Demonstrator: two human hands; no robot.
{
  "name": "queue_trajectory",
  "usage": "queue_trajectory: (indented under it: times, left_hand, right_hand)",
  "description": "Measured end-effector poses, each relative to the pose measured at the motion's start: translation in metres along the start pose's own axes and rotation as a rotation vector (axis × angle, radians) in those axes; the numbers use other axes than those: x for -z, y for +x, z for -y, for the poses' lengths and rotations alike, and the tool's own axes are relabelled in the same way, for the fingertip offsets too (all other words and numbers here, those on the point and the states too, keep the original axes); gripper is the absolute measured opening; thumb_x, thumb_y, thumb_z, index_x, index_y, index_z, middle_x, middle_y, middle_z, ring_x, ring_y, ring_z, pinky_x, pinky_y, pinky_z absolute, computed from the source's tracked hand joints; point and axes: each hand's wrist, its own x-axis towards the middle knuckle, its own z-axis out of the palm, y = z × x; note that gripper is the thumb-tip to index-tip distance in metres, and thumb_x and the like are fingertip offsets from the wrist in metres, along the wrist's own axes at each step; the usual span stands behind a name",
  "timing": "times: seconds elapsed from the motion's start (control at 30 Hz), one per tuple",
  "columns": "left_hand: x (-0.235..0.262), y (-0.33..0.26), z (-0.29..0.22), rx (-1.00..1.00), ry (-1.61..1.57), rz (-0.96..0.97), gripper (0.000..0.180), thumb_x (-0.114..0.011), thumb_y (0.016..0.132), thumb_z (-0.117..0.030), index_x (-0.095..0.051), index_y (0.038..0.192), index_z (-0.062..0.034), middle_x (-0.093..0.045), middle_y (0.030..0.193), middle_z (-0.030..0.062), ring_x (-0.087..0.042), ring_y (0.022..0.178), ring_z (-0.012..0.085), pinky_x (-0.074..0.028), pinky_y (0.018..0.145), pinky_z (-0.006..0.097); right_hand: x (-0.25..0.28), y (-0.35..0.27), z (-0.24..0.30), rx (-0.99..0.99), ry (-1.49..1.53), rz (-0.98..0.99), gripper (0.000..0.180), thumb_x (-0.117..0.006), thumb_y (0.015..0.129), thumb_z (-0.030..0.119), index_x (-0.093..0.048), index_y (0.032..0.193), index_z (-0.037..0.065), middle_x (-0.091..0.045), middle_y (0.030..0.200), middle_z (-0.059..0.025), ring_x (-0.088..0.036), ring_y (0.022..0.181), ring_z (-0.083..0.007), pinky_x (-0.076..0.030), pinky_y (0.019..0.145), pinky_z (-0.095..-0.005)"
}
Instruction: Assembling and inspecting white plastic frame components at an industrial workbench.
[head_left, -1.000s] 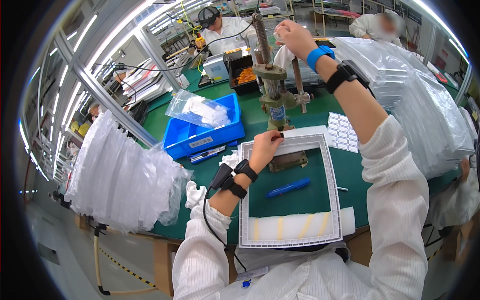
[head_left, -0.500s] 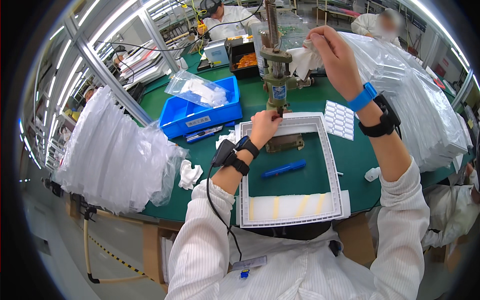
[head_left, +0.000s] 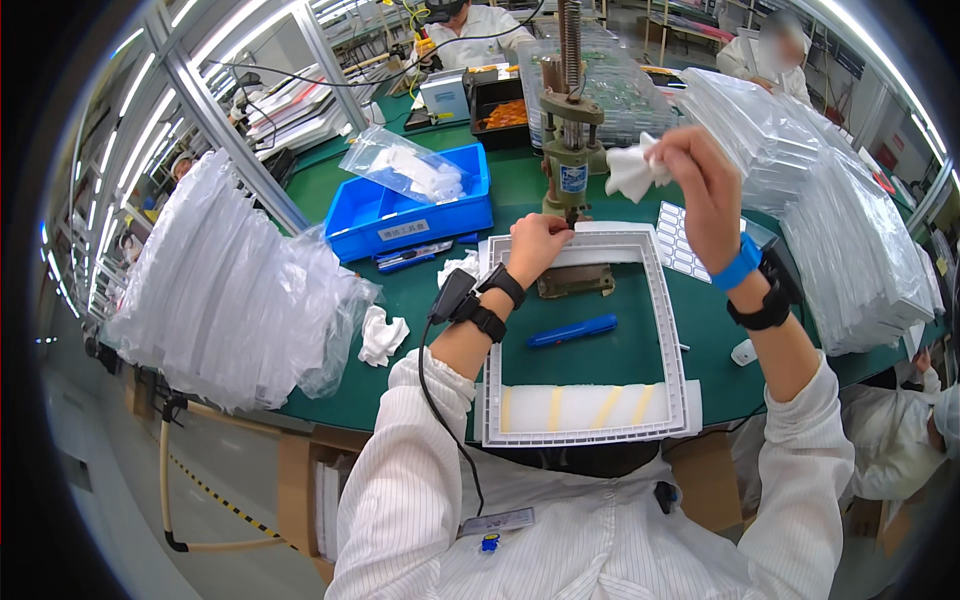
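A white rectangular plastic frame lies flat on the green table. My left hand rests on its far edge and pinches it right under the small green hand press. My right hand is raised above the frame's far right corner and grips a crumpled white cloth. A blue pen lies on the mat inside the frame. Both wrists wear black bands; the right also has a blue one.
A blue bin with a plastic bag stands at the left, a crumpled white wipe near it. Stacks of clear plastic trays fill the left, more trays the right. A sheet of white labels lies beside the frame. Other people work across the table.
My right hand has come down and toward me from the press top, still holding the cloth. My left hand stays on the frame's far edge.
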Motion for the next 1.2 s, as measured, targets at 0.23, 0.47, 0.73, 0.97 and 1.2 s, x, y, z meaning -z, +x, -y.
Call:
queue_trajectory:
  times: [0.23,0.47,0.73,0.97,1.2]
  left_hand:
    - [0.007,0.0,-0.002,0.134,-0.207,0.038,0.025,-0.077,0.077,-0.017,-0.075,0.094,0.0008,-0.074,0.087,0.0178,-0.073,0.08,0.0263,-0.056,0.075,0.033]
    - [0.006,-0.001,-0.004,0.152,-0.231,0.051,0.028,-0.077,0.078,-0.015,-0.073,0.098,0.0044,-0.074,0.089,0.0191,-0.073,0.08,0.0253,-0.056,0.074,0.032]
    - [0.006,-0.007,-0.001,0.139,-0.2,0.012,0.024,-0.076,0.078,-0.014,-0.074,0.094,0.0029,-0.073,0.086,0.0201,-0.073,0.077,0.0284,-0.056,0.073,0.034]
    - [-0.005,-0.005,-0.01,0.107,-0.191,-0.01,0.021,-0.076,0.077,-0.014,-0.075,0.092,0.001,-0.073,0.083,0.0189,-0.072,0.076,0.0294,-0.056,0.071,0.035]
    - [0.002,-0.002,-0.004,0.122,-0.134,0.045,0.028,-0.078,0.077,-0.018,-0.074,0.095,0.0028,-0.074,0.084,0.0165,-0.072,0.073,0.0187,-0.055,0.069,0.03]
  right_hand:
    - [0.013,-0.025,-0.007,0.298,-0.111,0.19,0.008,-0.051,0.079,0.003,-0.058,0.076,0.003,-0.058,0.075,-0.0076,-0.057,0.069,-0.024,-0.048,0.091,-0.0389]
    - [0.016,-0.038,-0.02,0.496,-0.09,0.718,0.006,-0.051,0.054,0.006,-0.045,0.054,0.005,-0.048,0.058,-0.0079,-0.055,0.06,-0.0284,-0.051,0.092,-0.0431]
    - [-0.016,-0.079,-0.061,0.646,-0.317,1.027,0.014,-0.064,0.061,0.019,-0.063,0.054,0.007,-0.057,0.057,-0.0039,-0.06,0.061,-0.0235,-0.051,0.074,-0.0336]
    - [-0.036,-0.102,-0.094,0.626,-0.598,1.117,0.021,-0.063,0.067,0.025,-0.07,0.057,0.008,-0.064,0.058,-0.0067,-0.061,0.059,-0.0225,-0.046,0.072,-0.0318]
    - [-0.033,-0.094,-0.076,0.62,-0.58,1.146,0.024,-0.061,0.067,0.028,-0.07,0.055,0.009,-0.062,0.054,-0.0098,-0.06,0.053,-0.0253,-0.046,0.068,-0.0333]
